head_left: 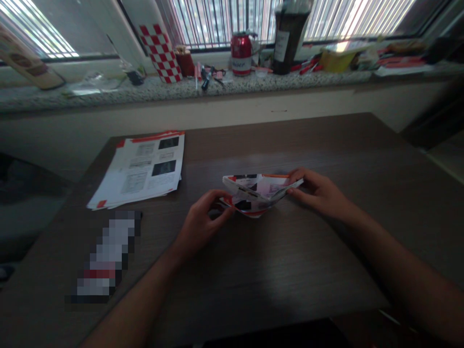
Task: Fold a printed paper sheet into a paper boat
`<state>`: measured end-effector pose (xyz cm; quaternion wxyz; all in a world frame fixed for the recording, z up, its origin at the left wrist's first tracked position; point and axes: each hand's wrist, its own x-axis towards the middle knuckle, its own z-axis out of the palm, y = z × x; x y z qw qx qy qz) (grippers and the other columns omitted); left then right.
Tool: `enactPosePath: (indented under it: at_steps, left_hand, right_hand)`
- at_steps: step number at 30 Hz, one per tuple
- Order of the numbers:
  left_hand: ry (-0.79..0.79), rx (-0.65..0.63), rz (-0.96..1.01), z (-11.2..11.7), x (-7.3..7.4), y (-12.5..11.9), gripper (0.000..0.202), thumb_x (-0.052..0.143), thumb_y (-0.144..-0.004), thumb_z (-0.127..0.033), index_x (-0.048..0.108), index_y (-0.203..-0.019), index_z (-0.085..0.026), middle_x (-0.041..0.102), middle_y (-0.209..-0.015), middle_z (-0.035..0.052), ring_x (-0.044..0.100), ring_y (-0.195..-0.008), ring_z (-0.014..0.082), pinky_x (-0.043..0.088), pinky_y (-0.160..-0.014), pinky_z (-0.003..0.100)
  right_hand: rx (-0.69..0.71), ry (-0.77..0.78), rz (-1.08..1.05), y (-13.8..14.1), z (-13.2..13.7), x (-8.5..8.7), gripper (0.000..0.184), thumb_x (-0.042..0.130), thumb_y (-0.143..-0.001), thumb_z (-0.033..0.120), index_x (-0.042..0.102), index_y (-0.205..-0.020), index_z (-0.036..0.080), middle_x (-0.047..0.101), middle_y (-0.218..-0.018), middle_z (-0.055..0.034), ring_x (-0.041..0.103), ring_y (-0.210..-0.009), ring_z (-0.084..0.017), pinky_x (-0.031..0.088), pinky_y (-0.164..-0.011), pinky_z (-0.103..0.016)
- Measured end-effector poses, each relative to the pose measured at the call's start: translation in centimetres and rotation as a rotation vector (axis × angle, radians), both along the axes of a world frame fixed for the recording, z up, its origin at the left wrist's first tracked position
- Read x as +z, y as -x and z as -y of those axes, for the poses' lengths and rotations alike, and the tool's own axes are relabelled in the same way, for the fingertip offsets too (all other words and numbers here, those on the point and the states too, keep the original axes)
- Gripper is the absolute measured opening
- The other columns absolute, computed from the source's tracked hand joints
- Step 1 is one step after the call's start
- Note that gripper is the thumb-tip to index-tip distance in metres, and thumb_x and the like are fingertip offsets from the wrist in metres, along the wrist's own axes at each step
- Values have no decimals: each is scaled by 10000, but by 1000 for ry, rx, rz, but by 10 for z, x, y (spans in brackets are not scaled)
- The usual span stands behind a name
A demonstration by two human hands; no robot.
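Observation:
A folded sheet of printed paper (250,191), white with red, orange and dark patches, is held just above the brown table (232,270). My left hand (205,217) pinches its left corner between thumb and fingers. At the opposite corner my right hand (315,191) grips the paper the same way. The sheet bends into several angled panels, and its middle dips towards me. Left of my hands lies a stack of printed sheets (145,169) with red edges and dark pictures.
A long blurred-out object (108,253) lies at the table's left. Behind the table, the granite windowsill (203,94) bears a red can (241,55), a dark tall container (288,41), a red-and-white checkered container (161,53), a yellow box (337,58) and small clutter.

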<state>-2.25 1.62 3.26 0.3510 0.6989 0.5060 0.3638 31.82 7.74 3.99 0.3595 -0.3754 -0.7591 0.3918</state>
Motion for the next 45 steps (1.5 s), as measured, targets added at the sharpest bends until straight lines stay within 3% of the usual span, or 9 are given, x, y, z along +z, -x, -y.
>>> enactPosePath:
  at_steps: [6,16,18,21,23,29,35,45]
  left_hand:
    - [21,-10,49,-1,-2,-1,231,735,-969,-300,639,-1171,-242,728,-1122,21,730,-972,168,609,-885,315]
    - [16,-34,97,-1,-3,-2,302,732,-974,-298,593,-1239,-256,722,-1185,43,736,-1032,199,624,-913,349]
    - [-15,-19,108,0,-4,-3,448,748,-958,-281,532,-1350,-275,720,-1175,41,741,-1006,197,629,-904,353]
    - [-73,-4,90,1,-5,-3,784,756,-947,-267,311,-1590,-322,713,-1164,40,742,-963,196,632,-908,376]
    - [-102,-16,44,2,-4,-2,859,739,-959,-269,234,-1648,-349,707,-1186,46,741,-955,197,632,-913,385]
    - [-98,-47,-93,2,1,0,563,698,-990,-285,503,-1516,-323,665,-1349,84,724,-1077,215,615,-982,394]
    - [-79,-54,-100,2,3,1,471,674,-1006,-307,553,-1459,-262,670,-1362,109,689,-1193,245,612,-1003,412]
    - [-17,59,14,4,11,-9,202,572,-1067,-345,638,-1217,-226,727,-1145,49,726,-930,167,624,-840,296]
  right_hand:
    - [17,-112,87,3,3,8,173,695,-970,388,671,-1090,265,700,-1138,-72,682,-1061,-265,580,-860,-414]
    - [61,-241,216,7,8,17,368,663,-996,340,634,-1357,274,710,-1311,-81,679,-1190,-275,554,-1004,-455]
    - [63,-249,227,7,8,17,369,659,-998,336,634,-1362,279,709,-1323,-78,676,-1202,-277,547,-1020,-463]
    - [64,-262,239,7,8,17,385,660,-993,341,631,-1374,291,710,-1324,-73,679,-1199,-284,545,-1023,-474]
    - [67,-264,239,8,8,17,390,659,-992,345,632,-1378,294,710,-1327,-73,677,-1203,-287,542,-1029,-478]
    - [108,-255,267,8,8,15,408,654,-1000,351,621,-1405,308,700,-1342,-81,659,-1231,-292,531,-1051,-500]
    - [121,-232,279,7,8,10,441,590,-1037,329,580,-1478,327,656,-1458,-54,622,-1328,-289,511,-1106,-497]
    - [125,-207,276,13,12,5,430,565,-1057,329,583,-1486,312,669,-1452,-51,653,-1304,-260,532,-1091,-452]
